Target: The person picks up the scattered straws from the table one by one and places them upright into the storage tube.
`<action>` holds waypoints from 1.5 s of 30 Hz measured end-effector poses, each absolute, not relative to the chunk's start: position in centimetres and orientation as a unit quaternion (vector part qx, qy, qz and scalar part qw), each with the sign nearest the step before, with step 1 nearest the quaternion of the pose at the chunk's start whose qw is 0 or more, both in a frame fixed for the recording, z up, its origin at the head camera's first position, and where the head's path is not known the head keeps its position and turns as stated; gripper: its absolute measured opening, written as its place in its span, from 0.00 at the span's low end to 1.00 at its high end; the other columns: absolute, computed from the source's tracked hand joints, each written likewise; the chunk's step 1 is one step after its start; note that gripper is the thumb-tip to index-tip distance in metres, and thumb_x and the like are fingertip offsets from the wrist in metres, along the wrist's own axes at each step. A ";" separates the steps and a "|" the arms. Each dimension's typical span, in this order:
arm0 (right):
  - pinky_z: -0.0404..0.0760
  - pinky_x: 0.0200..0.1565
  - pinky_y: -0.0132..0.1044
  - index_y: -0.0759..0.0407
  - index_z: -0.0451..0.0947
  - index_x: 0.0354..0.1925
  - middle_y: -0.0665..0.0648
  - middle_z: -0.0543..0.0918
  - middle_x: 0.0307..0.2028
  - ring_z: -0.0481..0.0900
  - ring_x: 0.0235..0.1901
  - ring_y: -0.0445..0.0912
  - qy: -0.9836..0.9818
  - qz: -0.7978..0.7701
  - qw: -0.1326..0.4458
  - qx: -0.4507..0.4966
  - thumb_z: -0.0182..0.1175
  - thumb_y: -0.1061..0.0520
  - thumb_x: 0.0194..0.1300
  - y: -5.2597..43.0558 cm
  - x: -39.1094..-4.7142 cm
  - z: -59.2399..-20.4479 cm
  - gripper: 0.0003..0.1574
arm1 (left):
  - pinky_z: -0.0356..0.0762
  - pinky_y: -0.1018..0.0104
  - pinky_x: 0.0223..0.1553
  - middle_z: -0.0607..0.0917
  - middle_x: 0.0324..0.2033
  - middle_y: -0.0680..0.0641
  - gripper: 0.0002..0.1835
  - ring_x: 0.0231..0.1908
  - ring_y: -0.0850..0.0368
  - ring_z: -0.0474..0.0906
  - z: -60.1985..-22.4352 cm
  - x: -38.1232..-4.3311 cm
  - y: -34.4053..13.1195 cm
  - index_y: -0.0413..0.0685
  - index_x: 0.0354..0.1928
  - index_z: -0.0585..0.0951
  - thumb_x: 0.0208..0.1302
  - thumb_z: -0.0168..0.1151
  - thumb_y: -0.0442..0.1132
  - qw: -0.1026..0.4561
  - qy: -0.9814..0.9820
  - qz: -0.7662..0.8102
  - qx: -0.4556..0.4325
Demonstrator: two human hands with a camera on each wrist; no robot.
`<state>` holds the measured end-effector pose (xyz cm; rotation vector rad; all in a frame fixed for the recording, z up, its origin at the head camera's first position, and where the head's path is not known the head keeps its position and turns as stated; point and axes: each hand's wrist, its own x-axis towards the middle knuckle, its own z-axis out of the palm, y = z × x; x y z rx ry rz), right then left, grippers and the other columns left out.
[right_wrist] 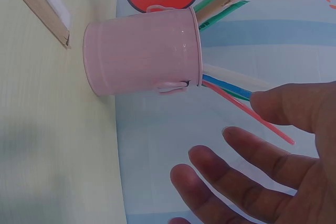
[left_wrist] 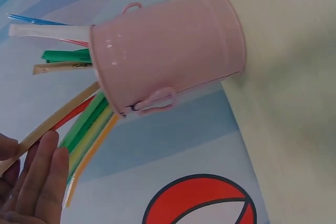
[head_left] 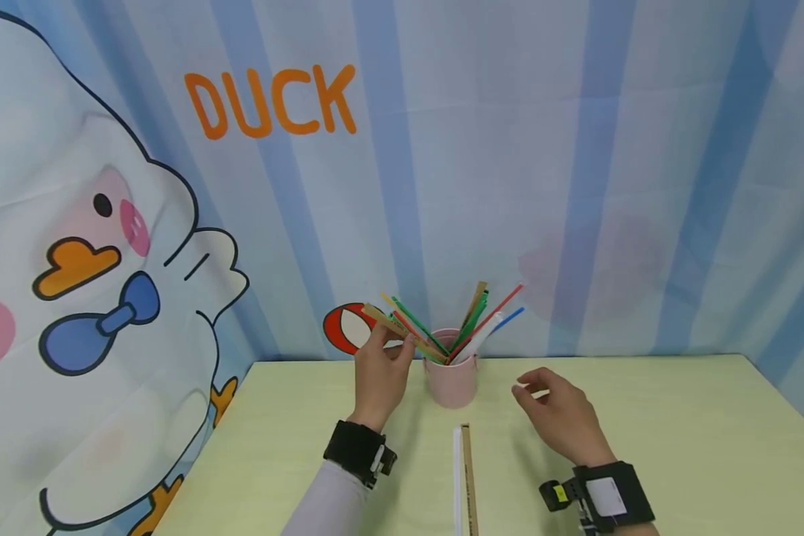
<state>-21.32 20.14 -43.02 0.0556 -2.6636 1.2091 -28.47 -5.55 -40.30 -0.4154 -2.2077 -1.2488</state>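
A pink bucket (head_left: 451, 383) stands upright on the table, with several drinking straws fanning out over its rim. My left hand (head_left: 383, 372) is at its left side, pinching a brown paper-wrapped straw (left_wrist: 58, 114) between thumb and fingers. This straw leans out of the bucket, its lower end hidden inside. Green, red and yellow straws lie close by those fingers. To the right of the bucket, my right hand (head_left: 563, 417) hovers over the table with fingers loosely bent, holding nothing. On that side lean a blue straw (right_wrist: 228, 86), a red straw (right_wrist: 252, 113) and a white-wrapped one (head_left: 472, 346).
In front of the bucket, a white wrapped straw (head_left: 457, 480) and a brown wrapped straw (head_left: 469, 480) lie side by side on the pale yellow table (head_left: 697, 432). Behind the table's back edge hangs a striped blue curtain (head_left: 496, 149) with a duck print.
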 end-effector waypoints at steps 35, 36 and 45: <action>0.78 0.34 0.45 0.56 0.78 0.50 0.57 0.84 0.40 0.79 0.36 0.47 -0.909 0.402 0.106 0.032 0.58 0.48 0.69 19.6 -21.3 -43.3 0.17 | 0.74 0.63 0.26 0.80 0.25 0.53 0.14 0.25 0.64 0.74 -41.6 -28.8 -6.3 0.50 0.31 0.77 0.60 0.67 0.51 0.210 -0.891 -0.383 -0.120; 0.78 0.34 0.45 0.56 0.79 0.50 0.57 0.84 0.40 0.79 0.35 0.47 -0.909 0.401 0.107 0.032 0.58 0.48 0.69 19.6 -21.3 -43.3 0.17 | 0.75 0.63 0.27 0.80 0.25 0.54 0.14 0.25 0.64 0.74 -41.5 -28.5 -6.6 0.51 0.30 0.77 0.60 0.68 0.52 0.211 -0.891 -0.384 -0.119; 0.79 0.36 0.48 0.58 0.78 0.50 0.58 0.84 0.41 0.80 0.36 0.48 -0.914 0.389 0.107 0.043 0.57 0.47 0.69 19.5 -21.0 -42.9 0.19 | 0.78 0.56 0.39 0.83 0.38 0.52 0.14 0.39 0.60 0.76 -40.8 -24.8 -8.9 0.51 0.40 0.80 0.62 0.65 0.53 0.220 -0.907 -0.333 -0.137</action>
